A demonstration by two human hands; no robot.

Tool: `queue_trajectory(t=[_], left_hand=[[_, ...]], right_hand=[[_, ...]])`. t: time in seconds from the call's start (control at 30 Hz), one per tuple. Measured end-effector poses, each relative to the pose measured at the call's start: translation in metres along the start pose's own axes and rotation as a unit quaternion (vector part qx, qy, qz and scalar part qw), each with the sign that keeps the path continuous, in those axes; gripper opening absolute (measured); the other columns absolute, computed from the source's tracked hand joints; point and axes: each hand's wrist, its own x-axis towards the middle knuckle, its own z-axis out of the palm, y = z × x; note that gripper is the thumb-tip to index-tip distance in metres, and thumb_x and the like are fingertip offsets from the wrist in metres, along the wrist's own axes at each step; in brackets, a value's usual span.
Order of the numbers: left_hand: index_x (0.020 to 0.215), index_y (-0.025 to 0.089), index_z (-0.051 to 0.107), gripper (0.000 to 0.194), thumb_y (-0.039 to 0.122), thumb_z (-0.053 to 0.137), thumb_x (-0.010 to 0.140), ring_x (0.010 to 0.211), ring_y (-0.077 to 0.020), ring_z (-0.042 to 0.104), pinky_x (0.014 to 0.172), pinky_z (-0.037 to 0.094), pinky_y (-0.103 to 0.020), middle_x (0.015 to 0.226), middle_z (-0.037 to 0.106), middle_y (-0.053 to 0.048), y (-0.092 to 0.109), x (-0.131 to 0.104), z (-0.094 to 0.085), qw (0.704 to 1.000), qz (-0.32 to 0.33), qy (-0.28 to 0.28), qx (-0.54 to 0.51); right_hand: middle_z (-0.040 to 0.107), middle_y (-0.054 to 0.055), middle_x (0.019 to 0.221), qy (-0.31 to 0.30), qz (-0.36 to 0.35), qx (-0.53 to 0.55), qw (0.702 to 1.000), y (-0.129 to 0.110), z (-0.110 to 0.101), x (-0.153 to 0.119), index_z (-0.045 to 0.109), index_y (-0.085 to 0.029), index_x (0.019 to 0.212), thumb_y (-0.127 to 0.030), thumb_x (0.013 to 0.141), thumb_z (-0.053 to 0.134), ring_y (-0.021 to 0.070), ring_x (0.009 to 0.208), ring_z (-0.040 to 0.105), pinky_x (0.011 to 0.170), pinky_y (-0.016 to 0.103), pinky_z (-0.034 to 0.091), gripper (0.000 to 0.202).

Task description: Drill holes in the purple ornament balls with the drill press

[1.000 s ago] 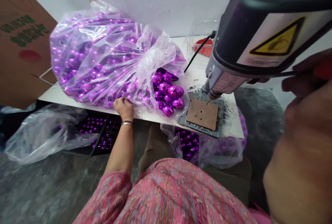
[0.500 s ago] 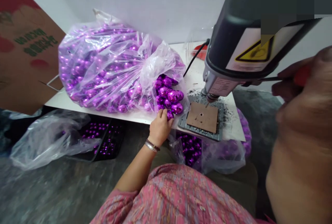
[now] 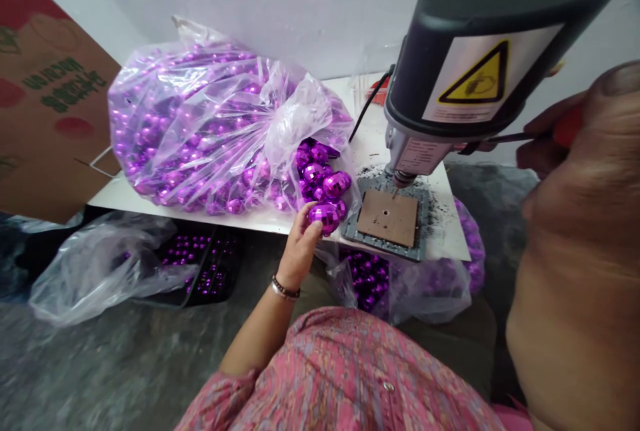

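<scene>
My left hand [image 3: 299,244] grips a shiny faceted purple ball [image 3: 324,216] at the open mouth of a big clear plastic bag [image 3: 210,131] stuffed with the same purple balls. The bag lies on a white table [image 3: 200,216]. To the right stands a bench drill [image 3: 470,64] with its bit above a brown board [image 3: 389,218] on a grey base plate. My right hand [image 3: 565,131], blurred and close to the camera, holds the drill's red-tipped lever [image 3: 567,128].
A cardboard box [image 3: 45,98] stands at the left. Below the table lie a black tray of purple balls [image 3: 203,271], a loose clear bag [image 3: 95,264] and another bag of balls [image 3: 400,281]. Dark drilling dust lies around the base plate. A black cable [image 3: 367,108] runs behind the drill.
My left hand moved right from the bag's underside to its mouth and picked up one purple ball. The view shifted slightly.
</scene>
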Motion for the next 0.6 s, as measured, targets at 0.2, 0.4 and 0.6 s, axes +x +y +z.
queue_trajectory(t=[0.2,0.4,0.6], left_hand=[[0.123,0.026,0.057,0.051,0.051,0.069,0.08,0.076,-0.0151,0.065,0.068,0.051,-0.029,0.096,0.068,-0.003,-0.001,-0.003,0.014,0.945,-0.204,-0.125,-0.221],[0.11,0.022,0.056,0.045,0.046,0.076,0.077,0.082,-0.0181,0.071,0.065,0.05,-0.025,0.088,0.068,-0.002,-0.008,0.001,0.021,0.911,-0.289,-0.157,-0.25],[0.117,0.021,0.06,0.053,0.034,0.081,0.07,0.071,-0.0089,0.062,0.062,0.048,-0.02,0.092,0.069,0.0,-0.004,0.018,0.043,0.957,-0.193,-0.15,-0.154]], right_hand=[[0.048,-0.001,0.063,0.027,-0.004,0.076,0.997,-0.004,0.004,0.0,0.051,-0.013,0.072,-0.054,0.097,0.034,-0.0004,0.053,0.045,0.06,0.022,0.034,0.051],[0.049,-0.003,0.064,0.021,-0.022,0.071,0.997,-0.009,0.004,0.0,0.052,-0.01,0.074,-0.053,0.097,0.031,-0.0039,0.053,0.043,0.061,0.016,0.034,0.053],[0.049,0.0,0.065,0.025,-0.082,0.079,0.993,-0.007,0.004,0.001,0.056,-0.01,0.076,-0.066,0.093,0.029,-0.0019,0.057,0.046,0.06,0.015,0.035,0.064]])
